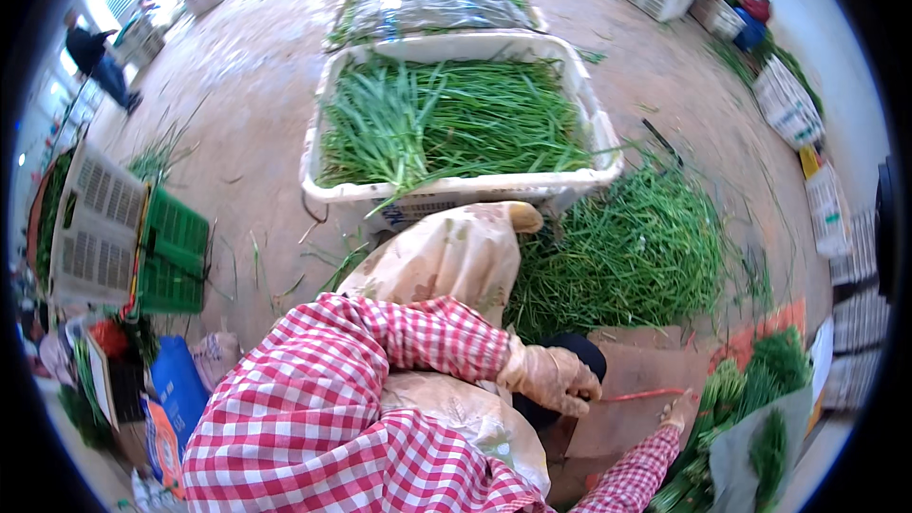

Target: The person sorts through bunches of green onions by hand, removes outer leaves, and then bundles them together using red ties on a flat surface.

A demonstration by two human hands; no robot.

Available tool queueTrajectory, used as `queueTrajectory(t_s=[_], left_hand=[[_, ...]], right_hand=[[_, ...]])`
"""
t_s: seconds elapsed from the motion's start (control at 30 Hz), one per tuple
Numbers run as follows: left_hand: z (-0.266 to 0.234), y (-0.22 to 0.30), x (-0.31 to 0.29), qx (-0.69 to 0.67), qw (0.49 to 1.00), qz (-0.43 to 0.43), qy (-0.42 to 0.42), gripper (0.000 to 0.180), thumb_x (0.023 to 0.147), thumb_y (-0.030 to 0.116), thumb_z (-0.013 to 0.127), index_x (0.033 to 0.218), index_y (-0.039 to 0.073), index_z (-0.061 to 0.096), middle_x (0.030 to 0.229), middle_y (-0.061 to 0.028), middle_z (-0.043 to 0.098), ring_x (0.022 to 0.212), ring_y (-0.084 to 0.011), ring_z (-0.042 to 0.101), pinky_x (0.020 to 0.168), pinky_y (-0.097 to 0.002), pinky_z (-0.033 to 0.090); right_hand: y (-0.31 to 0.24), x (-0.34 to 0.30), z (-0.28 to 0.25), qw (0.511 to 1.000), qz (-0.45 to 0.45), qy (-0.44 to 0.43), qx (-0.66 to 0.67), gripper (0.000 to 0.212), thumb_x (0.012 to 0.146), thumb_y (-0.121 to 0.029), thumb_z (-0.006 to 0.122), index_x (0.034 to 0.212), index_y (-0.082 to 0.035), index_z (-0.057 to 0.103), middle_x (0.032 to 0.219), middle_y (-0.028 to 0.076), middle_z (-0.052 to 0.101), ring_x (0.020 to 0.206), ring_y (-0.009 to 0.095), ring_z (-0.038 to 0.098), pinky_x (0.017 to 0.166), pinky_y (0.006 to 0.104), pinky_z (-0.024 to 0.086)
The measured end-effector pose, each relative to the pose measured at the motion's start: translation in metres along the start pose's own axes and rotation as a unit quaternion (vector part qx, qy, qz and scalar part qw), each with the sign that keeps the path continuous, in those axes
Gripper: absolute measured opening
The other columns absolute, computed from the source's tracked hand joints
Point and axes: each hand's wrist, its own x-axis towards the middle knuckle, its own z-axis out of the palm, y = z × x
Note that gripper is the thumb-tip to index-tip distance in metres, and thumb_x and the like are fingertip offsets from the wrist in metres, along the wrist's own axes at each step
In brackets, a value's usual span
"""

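Observation:
My left hand [553,378], in a pale, stained glove, is closed on one end of a thin red strip [641,395]. The strip runs nearly straight across a brown board [617,366] to my right hand [678,410], whose fingers meet its far end. Beside my right hand lie bundles of long thin greens [720,389], partly on a pale sheet [750,461]. A heap of loose greens [632,256] lies just beyond the board. Both arms wear red-and-white checked sleeves; the left one crosses in front of my covered knees.
Ahead stands a white crate [465,185] filled with long greens; behind it is another crate with a grey cover [451,5]. A green crate [173,252] and blue bag [180,380] are at left. White crates line the right wall. Two people [95,57] [753,14] are farther off.

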Motion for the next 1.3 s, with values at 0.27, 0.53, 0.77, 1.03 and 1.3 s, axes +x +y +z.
queueTrajectory(t_s=[0.27,0.53,0.77,1.03,1.3], left_hand=[[-0.103,-0.006,-0.168,0.022,0.936,-0.101,0.335,0.042,0.091,0.026,0.057,0.127,0.004,0.051,0.114,-0.0187,0.061,0.108,-0.0275,0.059,0.092,-0.0365,0.048],[-0.237,-0.07,-0.264,0.613,0.678,-0.331,0.235,0.105,0.072,0.044,0.073,0.149,0.013,0.009,0.153,-0.0079,0.02,0.139,-0.0248,0.023,0.113,-0.0466,0.02],[-0.278,-0.094,-0.225,0.609,0.733,-0.304,0.007,0.135,0.051,0.055,0.083,0.149,0.017,-0.001,0.152,-0.0067,0.02,0.142,-0.0227,0.014,0.113,-0.057,0.008],[-0.259,-0.141,-0.25,0.655,0.682,-0.315,0.079,0.062,0.081,0.018,0.054,0.139,0.003,0.037,0.09,-0.0105,0.065,0.095,-0.0267,0.059,0.104,-0.0433,0.031],[-0.284,-0.102,-0.304,0.29,0.784,-0.376,0.399,0.04,0.064,0.031,0.083,0.089,0.005,0.067,0.081,-0.0147,0.065,0.08,-0.0304,0.063,0.074,-0.0382,0.05]], right_hand=[[-0.029,0.008,-0.023,0.818,-0.242,0.061,-0.519,0.059,0.087,-0.05,0.047,0.099,0.005,0.067,0.099,0.026,0.065,0.096,0.036,0.063,0.08,0.0414,0.05],[-0.052,-0.057,0.023,0.755,-0.365,0.022,-0.545,0.045,0.082,-0.048,0.058,0.095,-0.008,0.071,0.095,0.023,0.066,0.093,0.04,0.063,0.083,0.0447,0.047],[-0.085,-0.177,0.045,0.825,-0.384,0.002,-0.414,0.037,0.083,-0.042,0.061,0.09,-0.007,0.071,0.087,0.023,0.067,0.085,0.038,0.064,0.075,0.0424,0.049],[-0.03,-0.121,0.015,0.878,-0.34,-0.002,-0.336,0.034,0.084,-0.033,0.062,0.084,0.0,0.068,0.059,0.014,0.062,0.053,0.023,0.057,0.053,0.0376,0.043],[-0.095,-0.174,0.034,0.803,-0.433,0.0,-0.41,0.036,0.085,-0.035,0.061,0.082,0.0,0.068,0.056,0.008,0.059,0.051,0.016,0.056,0.052,0.0315,0.045]])
